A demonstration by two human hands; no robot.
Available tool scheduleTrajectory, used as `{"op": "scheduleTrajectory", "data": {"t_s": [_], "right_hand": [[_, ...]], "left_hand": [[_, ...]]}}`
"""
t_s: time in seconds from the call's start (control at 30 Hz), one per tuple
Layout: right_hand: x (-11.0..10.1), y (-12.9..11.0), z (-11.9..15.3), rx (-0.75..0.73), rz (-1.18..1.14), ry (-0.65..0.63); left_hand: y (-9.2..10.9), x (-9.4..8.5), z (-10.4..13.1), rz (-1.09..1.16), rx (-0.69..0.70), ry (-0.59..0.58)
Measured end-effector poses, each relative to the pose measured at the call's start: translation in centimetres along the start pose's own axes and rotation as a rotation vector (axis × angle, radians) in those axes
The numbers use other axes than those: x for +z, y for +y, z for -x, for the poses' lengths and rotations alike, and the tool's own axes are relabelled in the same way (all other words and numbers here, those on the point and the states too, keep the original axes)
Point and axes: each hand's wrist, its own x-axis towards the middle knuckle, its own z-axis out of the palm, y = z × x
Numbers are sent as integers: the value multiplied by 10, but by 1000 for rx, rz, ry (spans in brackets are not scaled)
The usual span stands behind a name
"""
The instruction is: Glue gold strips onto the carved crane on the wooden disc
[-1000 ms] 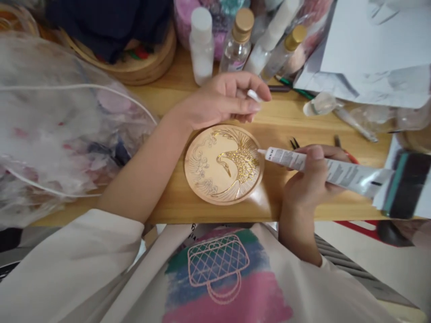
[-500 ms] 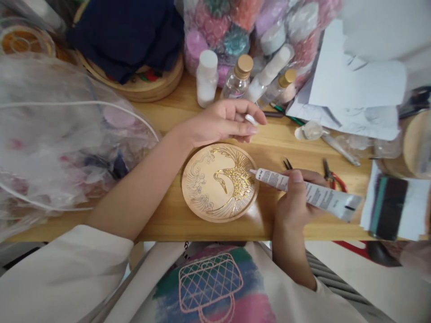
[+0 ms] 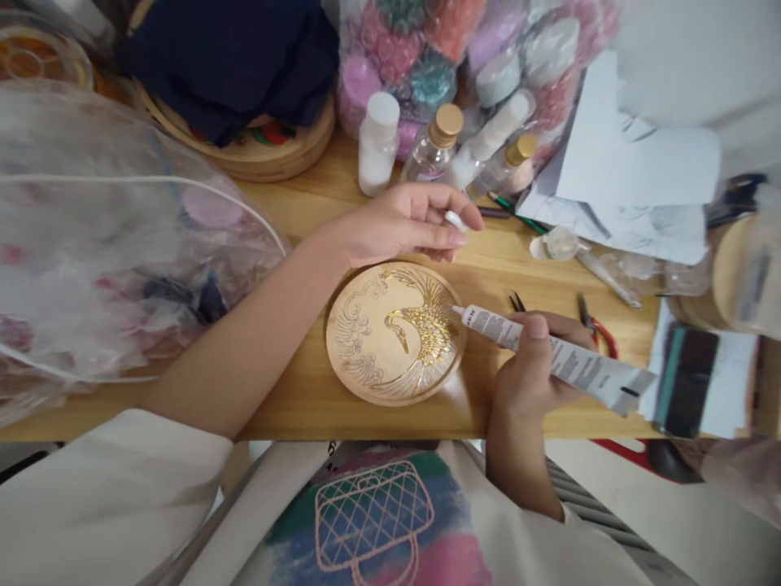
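Note:
A round wooden plate (image 3: 345, 358) lies on the table with a crane drawn on it, its neck and wing feathers lined in gold. Fine dark lines of waves and clouds run along its left side. My right hand (image 3: 534, 366) is closed round a white glue tube (image 3: 497, 327) with printed text. The tube's thin nozzle points left, at the crane's wing; whether it touches the wood I cannot tell. Above the plate's far edge, my left hand (image 3: 421, 220) holds a small white cap (image 3: 455, 220) between curled fingers.
Several bottles, among them a white-capped bottle (image 3: 377, 146), stand behind my left hand. Red-handled pliers (image 3: 601, 332) and black tips of a tool lie beyond the tube. A clear plastic bag (image 3: 122, 268) covers the left side. Papers (image 3: 640, 155) and a dark-and-teal object (image 3: 689, 378) are at right.
The view has shifted slightly. The tube's rear end tilts a little lower, while its nozzle stays by the crane's wing. My left hand keeps the cap in the same place.

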Motion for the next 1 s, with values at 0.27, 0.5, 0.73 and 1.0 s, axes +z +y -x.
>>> {"op": "scheduleTrajectory", "data": {"t_s": [0.27, 0.5, 0.73, 1.0], "right_hand": [[-2, -7, -26, -251, 2, -31], [8, 1, -22, -195, 14, -133], [7, -1, -22, -162, 63, -158], [8, -5, -21, -139, 94, -180]], "left_hand": [[1, 0, 1, 26, 11, -15], [1, 0, 1, 46, 15, -44], [2, 0, 0, -21, 0, -5], [-1, -1, -1, -10, 17, -47]]}}
